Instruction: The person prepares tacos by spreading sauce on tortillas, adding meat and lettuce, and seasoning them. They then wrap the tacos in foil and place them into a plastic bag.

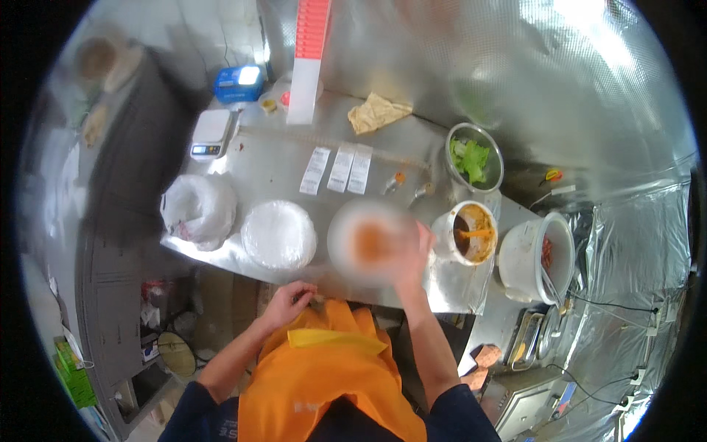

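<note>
A blurred round white thing with an orange-brown middle lies on the metal-topped table before me. My right hand reaches over its right side. The blur hides these fingers, so I cannot tell whether they hold anything. By the table's front edge, in front of my orange apron, my left hand has its thumb apart from bent fingers, with nothing seen in it. Left of the blurred thing sits a round, plastic-wrapped white stack. To the right stands a white tub of brown sauce with an orange-handled utensil.
A white plastic bag, a digital scale and a blue device line the left. Printed slips and crumpled brown paper lie farther back. Rightward are a steel bowl of lettuce and a large white bucket.
</note>
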The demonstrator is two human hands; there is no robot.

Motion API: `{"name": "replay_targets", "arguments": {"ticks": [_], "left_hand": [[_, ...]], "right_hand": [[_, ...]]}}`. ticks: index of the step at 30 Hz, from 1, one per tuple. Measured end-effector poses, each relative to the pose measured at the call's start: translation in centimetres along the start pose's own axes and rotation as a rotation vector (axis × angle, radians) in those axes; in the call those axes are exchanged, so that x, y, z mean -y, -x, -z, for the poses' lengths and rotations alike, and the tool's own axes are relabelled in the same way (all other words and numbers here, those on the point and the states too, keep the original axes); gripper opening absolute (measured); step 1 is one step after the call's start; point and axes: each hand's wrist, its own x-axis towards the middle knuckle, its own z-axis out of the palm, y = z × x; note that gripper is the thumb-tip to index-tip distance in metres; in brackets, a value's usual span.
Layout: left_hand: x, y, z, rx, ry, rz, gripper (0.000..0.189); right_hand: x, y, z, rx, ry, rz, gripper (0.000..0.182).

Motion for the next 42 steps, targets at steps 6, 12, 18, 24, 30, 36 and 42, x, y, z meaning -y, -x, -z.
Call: {"name": "replay_targets", "arguments": {"ticks": [6, 12, 18, 24, 30, 36, 42], "left_hand": [[1.1, 0.4, -0.3, -0.06, 0.07, 0.041, 0.02], [-0.5, -0.9, 0.1, -0.013, 0.025, 0.021, 0.019], [-1.7, -3.1, -0.7, 0.011, -0.039, -0.004, 0.02], [-1.8, -3.6, -1.6, 0.042, 0.029, -0.041, 0.021], [-4.4, -5.3, -2.2, 0.053, -0.015, 0.023, 0.022], [-4.7, -7.0, -2.9, 0.08, 0.149, 0.109, 0.021], [-4.4, -6.9, -2.7, 0.035, 0.113, 0.076, 0.019]], "right_hand": [[0.6, 0.9, 0.9, -0.049, -0.115, -0.113, 0.045], [0.6, 2.7, 2.5, 0.024, -0.075, 0.02, 0.044], [0.1, 0.2, 2.0, -0.023, -0.107, -0.02, 0.048], [-0.3, 0.5, 2.3, -0.162, -0.093, 0.033, 0.042], [-1.6, 1.1, 3.2, 0.015, -0.103, 0.035, 0.043], [-1.7, -0.7, 2.0, 0.04, -0.098, 0.0, 0.044], [-1.0, -0.5, 2.9, 0.008, -0.23, -0.055, 0.047]]}}
